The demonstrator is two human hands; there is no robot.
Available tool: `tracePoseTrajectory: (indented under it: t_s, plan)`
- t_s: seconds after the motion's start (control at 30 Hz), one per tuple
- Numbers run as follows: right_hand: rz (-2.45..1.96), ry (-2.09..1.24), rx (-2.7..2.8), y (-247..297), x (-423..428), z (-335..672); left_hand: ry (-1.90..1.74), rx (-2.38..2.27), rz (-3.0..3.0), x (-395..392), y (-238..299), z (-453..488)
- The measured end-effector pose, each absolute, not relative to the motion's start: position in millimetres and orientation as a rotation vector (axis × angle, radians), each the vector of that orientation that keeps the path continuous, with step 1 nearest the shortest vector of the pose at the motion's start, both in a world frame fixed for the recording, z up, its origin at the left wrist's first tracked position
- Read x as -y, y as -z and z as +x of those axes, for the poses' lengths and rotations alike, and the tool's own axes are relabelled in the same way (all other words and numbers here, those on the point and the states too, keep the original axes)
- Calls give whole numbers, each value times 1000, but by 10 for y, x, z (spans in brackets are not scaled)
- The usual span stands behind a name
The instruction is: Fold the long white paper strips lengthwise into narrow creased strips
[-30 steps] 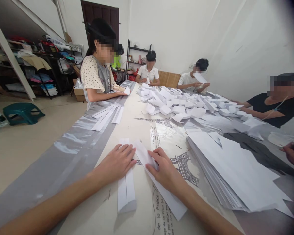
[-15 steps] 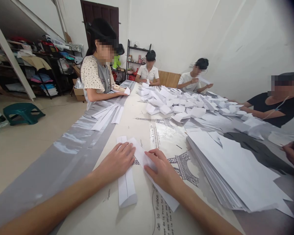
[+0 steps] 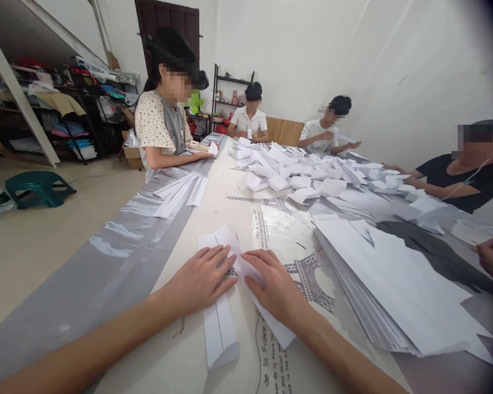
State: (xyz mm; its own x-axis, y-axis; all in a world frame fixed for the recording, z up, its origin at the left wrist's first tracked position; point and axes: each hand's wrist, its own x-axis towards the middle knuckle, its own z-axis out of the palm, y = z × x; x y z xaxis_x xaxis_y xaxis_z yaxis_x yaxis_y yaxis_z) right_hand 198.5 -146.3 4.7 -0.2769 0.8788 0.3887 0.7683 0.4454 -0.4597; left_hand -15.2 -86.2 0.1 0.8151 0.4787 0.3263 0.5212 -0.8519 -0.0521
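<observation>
Cream printed tablecloth (image 3: pixel 164 358) fills the middle of my feed. L hand (image 3: pixel 201 279) lies flat, fingers slightly apart, atop a long folded white paper strip (image 3: pixel 221 331). R hand (image 3: pixel 277 282): thumb & index apart at a slanted white paper strip (image 3: pixel 280 330) just R of the 1st; can't tell if pinched. Farther R, thick stack of white paper sheets (image 3: pixel 386 273); beyond, heap of folded white paper pieces (image 3: pixel 332 187).

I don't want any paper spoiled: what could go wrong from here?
The far ends of the left folded strip and the right strip seem to overlap, so shifting one might drag the other. The right hand curls over the right strip; pressing down might crease it. The paper stack has jutting corners, which could bend if bumped.
</observation>
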Motion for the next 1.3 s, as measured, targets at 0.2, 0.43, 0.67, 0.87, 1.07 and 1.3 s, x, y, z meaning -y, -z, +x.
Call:
tracePoseTrajectory:
  t_s: [0.2,0.43,0.67,0.87,1.07,1.3]
  plan:
    - [-1489,-666,1818,-137,1441,2067,462,869,-2884,855,-6,-157]
    - [-1465,-919,1679,-209,1425,2058,485,908,-2937,857,-34,-153]
    - [-1393,-902,1733,-101,1510,1981,491,945,-2982,859,-47,-155]
    - [-1414,-1013,1696,-132,1514,1959,543,985,-2990,857,-42,-143]
    - [-1425,-945,1760,-173,1504,1942,563,1010,-3002,863,-41,-132]
    - [-1445,-942,1753,-159,1484,1995,615,1134,-2990,905,0,-71]
